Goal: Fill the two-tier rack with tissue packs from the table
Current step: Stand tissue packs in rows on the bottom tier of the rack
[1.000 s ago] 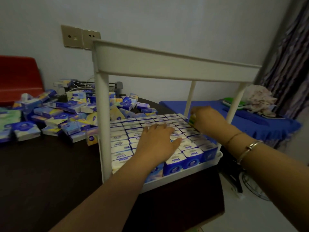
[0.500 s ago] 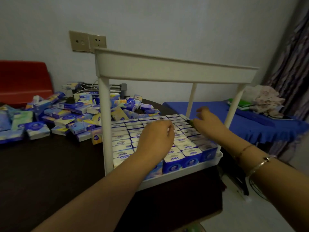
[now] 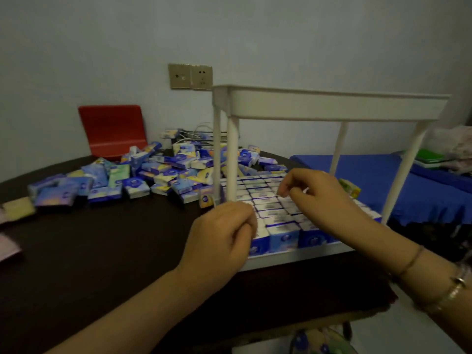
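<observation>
The dark surface (image 3: 102, 251) fills the lower left of the view, and the white two-tier rack (image 3: 332, 106) stands on its right end; everything else is placed from that rack. Its upper tier is seen edge-on from below, so its contents cannot be told. Its lower tier is packed with upright tissue packs in tight rows (image 3: 265, 200), blue fronts facing the camera along the near edge. To the left of the rack, a loose heap of tissue packs (image 3: 158, 175) sprawls across the surface, lying flat and tilted in no order. Behind the heap, left of the rack, a red chair back (image 3: 112, 129) stands against the wall, and wall sockets (image 3: 190, 76) sit just above the rack's left corner. To the right of the rack lies a blue-covered bed (image 3: 383, 175).

Both forearms reach in from the bottom edge. The left hand (image 3: 219, 238) is at the rack's near left corner, in front of the front post, curled into a loose fist, back of the hand up; whether it pinches anything I cannot tell. The right hand (image 3: 314, 192) hovers over the lower tier's packs, wrist raised, fingers bent downward in a half-curled claw, seemingly holding nothing. A bracelet (image 3: 449, 292) circles the right wrist. A yellow-green pack (image 3: 350, 187) lies just past the right hand at the tier's right edge.
</observation>
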Action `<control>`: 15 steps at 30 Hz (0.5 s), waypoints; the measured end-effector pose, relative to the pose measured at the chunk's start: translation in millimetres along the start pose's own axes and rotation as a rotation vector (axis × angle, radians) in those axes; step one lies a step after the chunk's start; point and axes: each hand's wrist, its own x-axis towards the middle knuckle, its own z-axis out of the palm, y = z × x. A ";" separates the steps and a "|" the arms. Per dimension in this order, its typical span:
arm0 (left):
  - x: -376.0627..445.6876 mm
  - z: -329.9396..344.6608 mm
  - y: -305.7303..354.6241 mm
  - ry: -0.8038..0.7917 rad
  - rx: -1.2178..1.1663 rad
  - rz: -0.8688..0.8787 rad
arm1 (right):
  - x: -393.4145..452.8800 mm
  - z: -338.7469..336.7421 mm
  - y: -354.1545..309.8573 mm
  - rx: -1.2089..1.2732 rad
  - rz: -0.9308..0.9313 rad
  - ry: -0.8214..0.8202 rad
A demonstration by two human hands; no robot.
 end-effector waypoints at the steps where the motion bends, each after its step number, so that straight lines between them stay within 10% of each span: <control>1: -4.2 -6.6 -8.0 0.059 -0.015 -0.038 | 2.4 6.6 -3.0 0.004 -0.010 -0.016; 7: 11.4 -13.8 -82.3 0.277 -0.013 -0.487 | 22.4 40.0 -9.7 -0.016 -0.033 -0.067; 15: 36.0 12.2 -152.6 -0.250 0.051 -0.744 | 40.7 50.9 -6.6 0.017 -0.046 -0.097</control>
